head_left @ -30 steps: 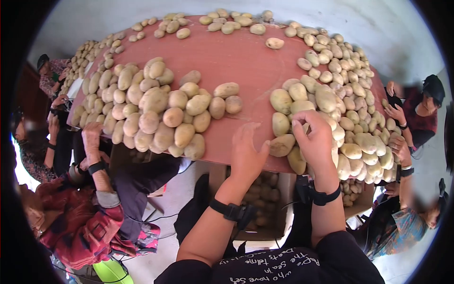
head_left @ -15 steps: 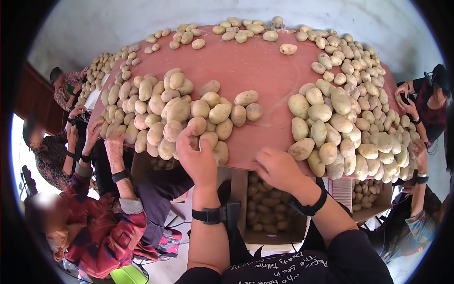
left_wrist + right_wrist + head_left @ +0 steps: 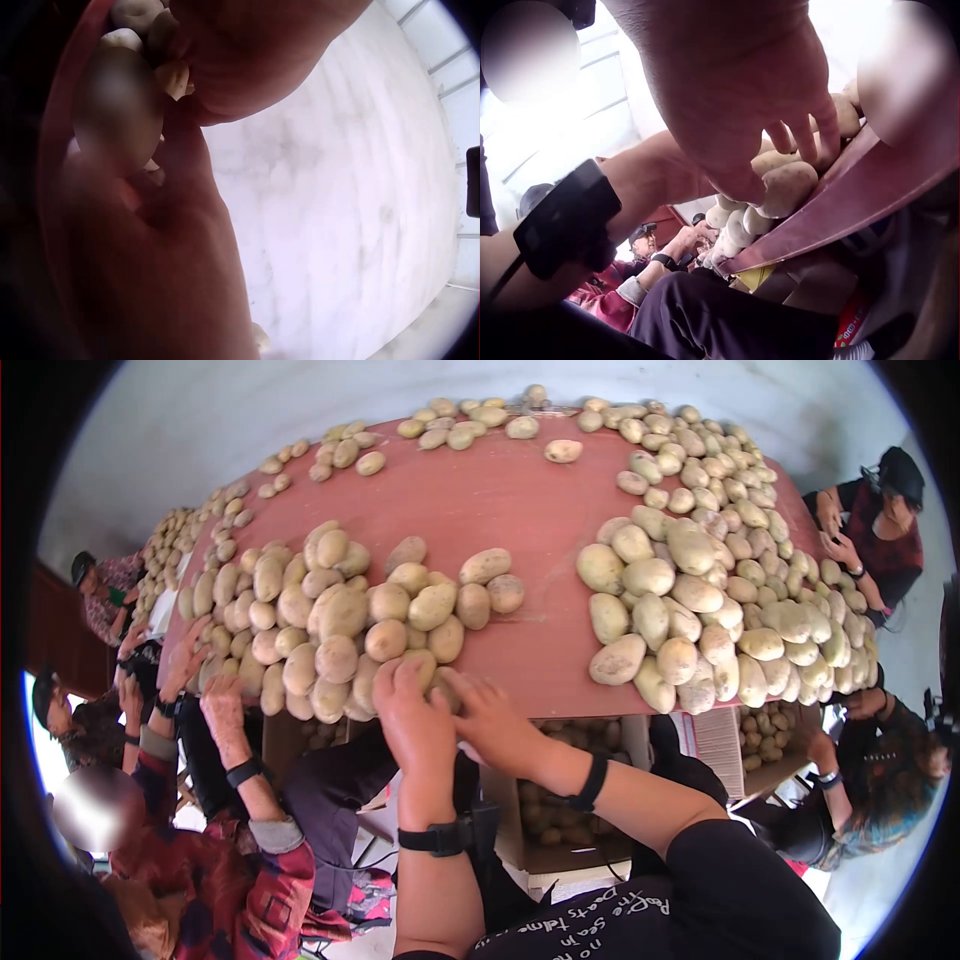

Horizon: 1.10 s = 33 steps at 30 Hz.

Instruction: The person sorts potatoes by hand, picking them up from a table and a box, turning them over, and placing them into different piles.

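Note:
Pale potatoes lie heaped in a left pile [image 3: 344,612] and a right pile [image 3: 690,595] on a red table [image 3: 530,660]. At the near edge of the left pile, my left hand [image 3: 415,720] reaches over the front potatoes, fingers extended. My right hand [image 3: 500,735] is close beside it, its fingertips touching potatoes there. In the right wrist view, the fingers of my right hand [image 3: 742,82] extend down onto a potato [image 3: 789,189] at the table edge. My left hand [image 3: 157,262] is dark in the left wrist view, its fingertips unclear.
Boxes of potatoes [image 3: 560,815] stand below the table's near edge. More potatoes [image 3: 490,416] line the far edge. A person in a red patterned top [image 3: 240,880] sits at the left with hands at the pile; others sit along both sides.
My right hand has moved left from over the bare table to the left pile, beside my left hand. My left hand came leftward earlier and now reaches over the front potatoes.

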{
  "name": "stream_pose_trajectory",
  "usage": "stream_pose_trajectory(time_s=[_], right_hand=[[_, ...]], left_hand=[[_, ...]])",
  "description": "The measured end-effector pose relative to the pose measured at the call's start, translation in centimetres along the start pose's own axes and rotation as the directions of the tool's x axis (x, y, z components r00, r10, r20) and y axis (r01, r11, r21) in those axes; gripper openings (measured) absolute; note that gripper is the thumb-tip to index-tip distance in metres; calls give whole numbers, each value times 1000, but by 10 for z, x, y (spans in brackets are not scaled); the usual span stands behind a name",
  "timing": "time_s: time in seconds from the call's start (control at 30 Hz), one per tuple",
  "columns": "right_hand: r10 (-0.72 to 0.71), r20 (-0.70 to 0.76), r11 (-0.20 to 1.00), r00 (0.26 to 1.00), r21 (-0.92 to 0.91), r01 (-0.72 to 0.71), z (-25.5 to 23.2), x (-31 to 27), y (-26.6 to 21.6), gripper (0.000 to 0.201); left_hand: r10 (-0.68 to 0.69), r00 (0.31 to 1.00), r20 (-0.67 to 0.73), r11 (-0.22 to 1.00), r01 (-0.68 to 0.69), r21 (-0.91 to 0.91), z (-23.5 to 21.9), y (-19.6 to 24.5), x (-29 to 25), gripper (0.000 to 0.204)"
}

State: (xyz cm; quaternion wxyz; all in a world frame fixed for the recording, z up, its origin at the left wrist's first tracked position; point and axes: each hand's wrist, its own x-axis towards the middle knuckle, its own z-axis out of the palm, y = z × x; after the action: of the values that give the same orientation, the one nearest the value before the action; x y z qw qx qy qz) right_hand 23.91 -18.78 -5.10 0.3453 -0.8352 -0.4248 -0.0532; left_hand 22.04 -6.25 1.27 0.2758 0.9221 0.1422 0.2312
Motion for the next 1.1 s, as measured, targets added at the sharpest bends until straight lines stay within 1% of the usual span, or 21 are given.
stream_pose_trajectory(time_s=[0.03, 0.13, 0.2, 0.3, 0.4, 0.5, 0.6, 0.7, 0.8, 0.9, 0.97, 1.1], right_hand=[[-2, -6, 1000, 1000, 1, 2, 5, 0, 2, 54], [3, -23, 999, 1000, 40, -2, 6, 2, 3, 48], [13, -24, 997, 1000, 73, -12, 3, 2, 1, 46], [82, -31, 995, 996, 64, -79, -3, 2, -6, 42], [70, -106, 997, 992, -7, -72, -3, 4, -12, 38], [-11, -74, 993, 997, -122, 2, -7, 3, -8, 39], [8, -58, 993, 998, -118, -15, -6, 3, -7, 40], [35, -99, 993, 994, -105, -46, -6, 4, -10, 38], [52, -130, 985, 990, -158, -73, -6, 3, -9, 35], [51, -93, 983, 994, -170, -66, -18, 3, -9, 34], [32, -93, 983, 995, -178, -48, -22, 1, -6, 34], [13, -135, 987, 991, -159, -35, -26, -1, 0, 35]], left_hand=[[-24, 1000, 14, 1000, 24, -6, -2, 2, 1, 40], [-25, 999, 31, 1000, 24, 15, -1, -3, 2, 41], [-29, 1000, 11, 999, 30, -11, -1, -6, 4, 37], [-32, 999, 8, 998, 33, -50, -4, -2, 5, 33], [-40, 999, 8, 998, 40, -40, -4, -1, 5, 34], [-41, 998, -48, 999, 39, -27, -1, 3, 5, 30], [-18, 999, -28, 999, 17, -35, -1, 1, 5, 32], [-34, 999, 2, 999, 34, -40, -1, 1, 4, 34], [-34, 999, 23, 997, 35, -73, 1, 2, 3, 36], [-54, 998, 32, 995, 57, -79, 2, 6, 4, 37], [-55, 998, 33, 994, 58, -89, 3, 6, 3, 37], [-43, 999, 25, 996, 45, -80, 3, 7, 3, 37]])
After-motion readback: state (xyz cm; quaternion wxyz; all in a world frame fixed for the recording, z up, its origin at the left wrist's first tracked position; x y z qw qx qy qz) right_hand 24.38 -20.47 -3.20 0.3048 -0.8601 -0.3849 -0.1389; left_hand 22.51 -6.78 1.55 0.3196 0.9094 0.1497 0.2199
